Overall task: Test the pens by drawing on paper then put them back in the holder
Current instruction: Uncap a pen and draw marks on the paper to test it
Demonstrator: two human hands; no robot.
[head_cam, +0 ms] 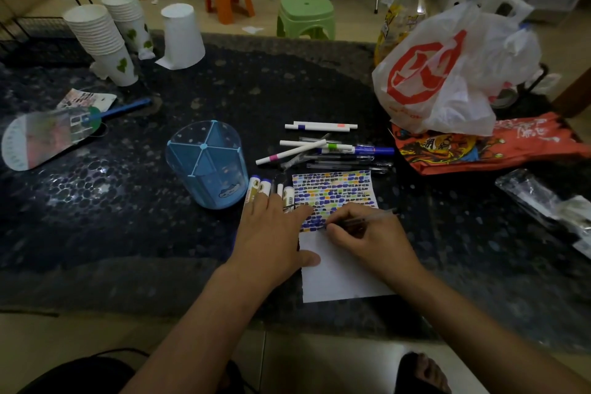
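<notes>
A sheet of paper (342,269) lies on the dark table, its upper half filled with rows of coloured marks. My right hand (364,240) grips a clear-barrelled pen (374,216) with its tip on the paper at the lower edge of the marks. My left hand (271,233) lies flat, fingers spread, on the paper's left edge and over several markers (259,185). The blue divided pen holder (208,163) stands empty just left of the markers. A loose pile of pens and markers (329,147) lies behind the paper.
Stacks of paper cups (102,38) and an upturned white cup (182,35) stand at the back left. A hand fan (48,131) lies at the left. A white plastic bag (447,73) and red packets (479,144) fill the right side.
</notes>
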